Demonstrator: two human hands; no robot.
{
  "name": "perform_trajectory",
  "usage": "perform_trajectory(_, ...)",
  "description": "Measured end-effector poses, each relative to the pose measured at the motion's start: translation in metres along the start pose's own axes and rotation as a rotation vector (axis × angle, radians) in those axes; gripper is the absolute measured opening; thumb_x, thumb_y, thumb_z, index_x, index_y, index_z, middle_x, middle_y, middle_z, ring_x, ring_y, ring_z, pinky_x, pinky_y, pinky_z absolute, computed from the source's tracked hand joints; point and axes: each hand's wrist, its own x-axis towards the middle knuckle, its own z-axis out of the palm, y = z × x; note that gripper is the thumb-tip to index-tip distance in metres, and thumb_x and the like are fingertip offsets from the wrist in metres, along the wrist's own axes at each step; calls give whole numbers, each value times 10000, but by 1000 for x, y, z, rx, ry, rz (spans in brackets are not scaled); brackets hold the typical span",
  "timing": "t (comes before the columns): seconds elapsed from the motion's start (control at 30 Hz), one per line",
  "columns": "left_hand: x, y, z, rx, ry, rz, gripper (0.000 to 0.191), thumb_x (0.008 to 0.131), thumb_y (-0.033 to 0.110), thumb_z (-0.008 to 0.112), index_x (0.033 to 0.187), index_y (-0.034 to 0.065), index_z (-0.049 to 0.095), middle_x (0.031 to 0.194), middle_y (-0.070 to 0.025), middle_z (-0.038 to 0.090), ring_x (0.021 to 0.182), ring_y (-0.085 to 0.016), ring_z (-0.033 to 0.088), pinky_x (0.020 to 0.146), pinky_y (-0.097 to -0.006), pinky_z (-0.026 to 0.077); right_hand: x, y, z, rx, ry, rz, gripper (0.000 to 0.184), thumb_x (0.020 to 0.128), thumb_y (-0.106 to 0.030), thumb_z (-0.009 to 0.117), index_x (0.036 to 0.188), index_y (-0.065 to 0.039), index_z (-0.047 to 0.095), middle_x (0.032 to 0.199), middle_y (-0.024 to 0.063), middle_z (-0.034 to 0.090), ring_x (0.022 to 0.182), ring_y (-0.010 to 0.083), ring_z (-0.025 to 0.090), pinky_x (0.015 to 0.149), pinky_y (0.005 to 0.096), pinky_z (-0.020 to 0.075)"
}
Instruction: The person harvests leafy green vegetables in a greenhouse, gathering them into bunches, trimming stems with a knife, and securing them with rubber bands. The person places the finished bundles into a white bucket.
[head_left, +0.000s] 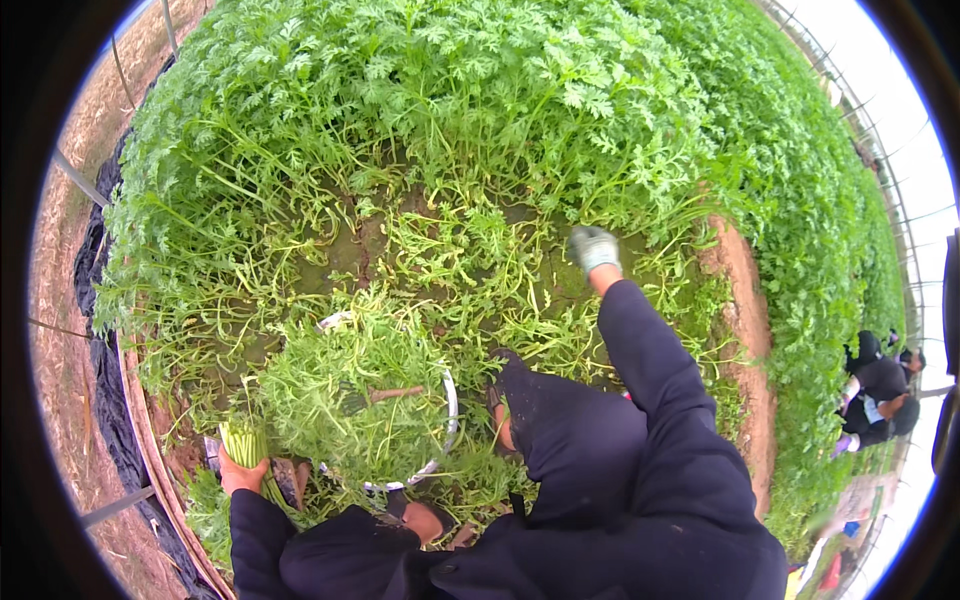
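My bare left hand (244, 474) grips a bundle of pale green cut stems (244, 442), their trimmed ends facing up. It is at the lower left, beside a round white-rimmed container (451, 409). Loose feathery greens (322, 427) heap over that container, and a small tool with a wooden handle (396, 392) lies on top of them. On my right hand (594, 249) is a pale grey-green glove. The arm stretches forward, and the blurred hand hangs over low stems near the standing leafy crop (525, 90). Whether its fingers hold anything is hidden.
A bare soil ridge (739, 322) runs along the right, with more crop beyond. Other people (877, 397) crouch at the far right. Black sheeting (105, 405) and metal poles (79, 178) line the left edge. Yellowed stems (420, 255) litter the ground ahead.
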Motion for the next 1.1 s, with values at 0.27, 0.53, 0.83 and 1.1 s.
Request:
perform_trajectory(0.27,-1,-7,-2,-212,-11,67,1132,532,217,912,1480,31,323,1288,-183,570,1169,-303,573,1033,-380,442,137,38,1,-238,320,-134,545,811,-391,724,1200,-15,657,1173,214,684,1116,341,649,980,366,485)
perform_trajectory(0.53,4,-48,7,-166,-21,-8,1186,542,185,909,1504,-33,250,1406,-202,478,1297,-300,468,1128,-356,341,164,50,-5,-522,330,-39,533,992,-427,445,1069,50,670,1073,320,655,1030,449,633,911,491,489)
perform_trajectory(0.83,7,-70,14,-103,40,61,1159,565,164,906,1501,-29,251,1394,-211,486,1273,-291,480,1107,-361,360,140,23,-11,-695,352,3,562,1027,-462,376,1121,6,672,1080,271,676,1051,416,643,927,478,495)
perform_trajectory(1.1,10,-50,9,-329,-33,86,1086,581,44,868,1488,-1,271,1376,-155,479,1239,-258,470,1105,-351,346,183,36,23,-323,330,-170,430,963,-351,536,1223,-25,640,1182,241,657,1118,411,609,973,445,475)
